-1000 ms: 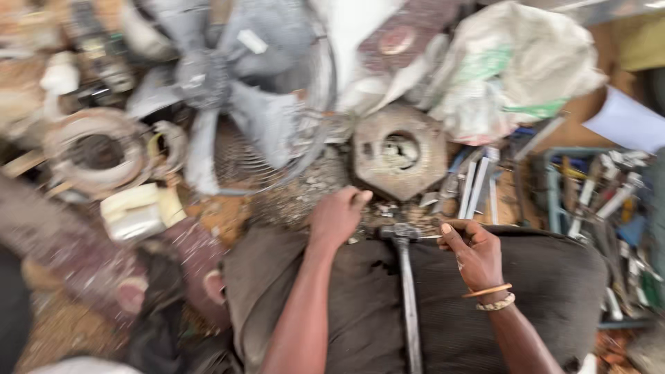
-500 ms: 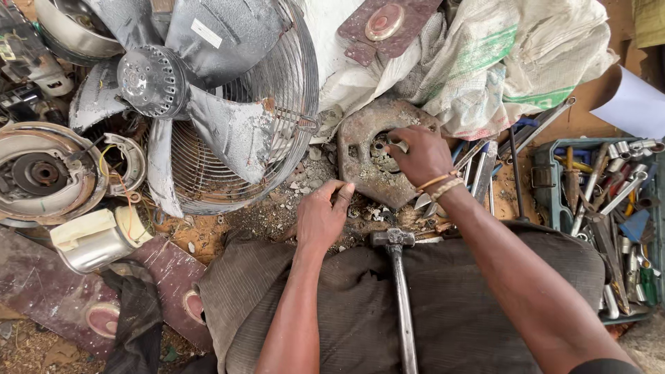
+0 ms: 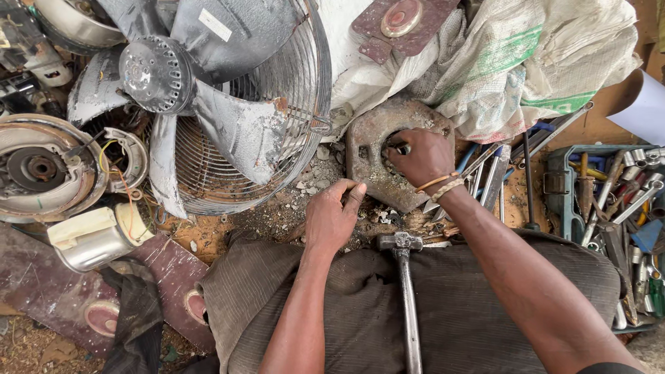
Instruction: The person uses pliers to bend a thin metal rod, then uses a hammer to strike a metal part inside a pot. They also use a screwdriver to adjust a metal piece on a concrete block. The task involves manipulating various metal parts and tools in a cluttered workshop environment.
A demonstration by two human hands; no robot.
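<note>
Two hands are working at a rusty metal block on the ground

The right hand [image 3: 419, 156], which was near the hammer [image 3: 405, 277] a second ago, is now reaching to 12 o'clock, its fingers [image 3: 398, 147] curling into the hole of the metal block [image 3: 377, 149], so the work is passing to the block. The left hand [image 3: 332, 218] is resting loosely open, fingertips touching the block edge. At 3 o'clock a tool tray [image 3: 557, 187] is holding spanners [image 3: 627, 194] and sockets.

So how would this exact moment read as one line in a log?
right hand: fingers in centre hole of hexagonal metal block | left hand: on block's lower edge | hammer: lying on dark cloth
</note>
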